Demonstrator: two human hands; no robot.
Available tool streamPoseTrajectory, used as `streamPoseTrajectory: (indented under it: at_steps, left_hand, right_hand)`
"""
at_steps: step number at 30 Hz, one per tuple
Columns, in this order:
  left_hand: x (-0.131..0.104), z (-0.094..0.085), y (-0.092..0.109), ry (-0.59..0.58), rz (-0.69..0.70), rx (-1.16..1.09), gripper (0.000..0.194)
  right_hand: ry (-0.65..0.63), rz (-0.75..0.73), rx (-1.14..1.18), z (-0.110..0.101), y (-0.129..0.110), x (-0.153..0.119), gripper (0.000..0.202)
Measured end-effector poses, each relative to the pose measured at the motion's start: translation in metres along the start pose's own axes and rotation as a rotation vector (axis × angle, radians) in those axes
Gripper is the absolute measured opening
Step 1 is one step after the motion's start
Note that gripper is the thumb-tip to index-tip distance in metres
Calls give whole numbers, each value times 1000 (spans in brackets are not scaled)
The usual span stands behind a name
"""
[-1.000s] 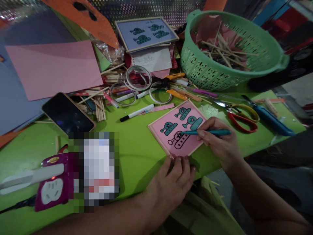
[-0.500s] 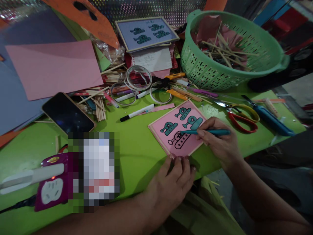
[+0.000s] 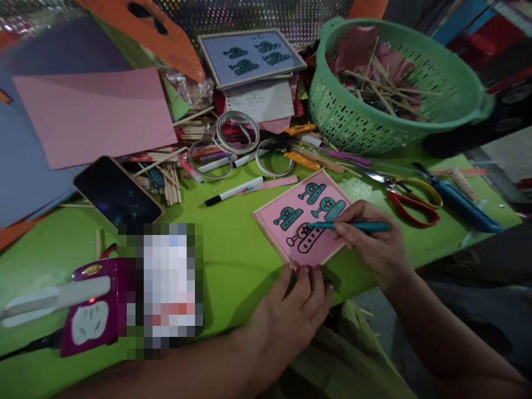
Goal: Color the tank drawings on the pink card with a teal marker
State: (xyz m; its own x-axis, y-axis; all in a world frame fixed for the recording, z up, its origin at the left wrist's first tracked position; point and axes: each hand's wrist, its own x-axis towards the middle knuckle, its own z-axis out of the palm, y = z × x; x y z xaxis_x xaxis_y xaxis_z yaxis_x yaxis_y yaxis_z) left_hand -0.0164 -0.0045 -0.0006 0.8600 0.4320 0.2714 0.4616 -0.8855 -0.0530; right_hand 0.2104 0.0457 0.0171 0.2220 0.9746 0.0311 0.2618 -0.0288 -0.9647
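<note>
A pink card (image 3: 270,227) edged with thin wooden strips lies on the green table. It bears several tank drawings with black outlines; three are coloured teal, and the tank drawing nearest me (image 3: 310,242) is mostly pink inside. My right hand (image 3: 372,238) grips a teal marker (image 3: 366,226), its tip at the upper part of that tank. Fingers of my left hand (image 3: 297,293) rest apart on the card's near edge, holding nothing. A black-capped white marker (image 3: 235,191) lies just beyond the card, beside a pink paper strip (image 3: 282,182).
Right of the card lie red-and-yellow scissors (image 3: 415,205) and a blue cutter (image 3: 465,199). A green basket (image 3: 357,124) of sticks stands behind, near tape rolls (image 3: 236,133) and a framed blue card (image 3: 253,58). At left are a phone (image 3: 118,191) and a purple power strip (image 3: 91,321).
The view has shifted very slightly. The marker tip stays on the same tank drawing, and both hands keep nearly the same place.
</note>
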Motion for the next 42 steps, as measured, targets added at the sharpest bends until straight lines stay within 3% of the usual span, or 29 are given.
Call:
streamPoseTrajectory:
  at_steps: [15,28,42]
  left_hand:
    - [0,0,1,10,6,1,40]
    - [-1,3,2,4,17,18,40]
    - [1,1,0,37,-9,-3,39]
  right_hand:
    - [-71,-32,-20,0,0,-1,22]
    - [-3,-54,-40,0,0,0,23]
    - [-57,-43,-51,1,-1,-1,29]
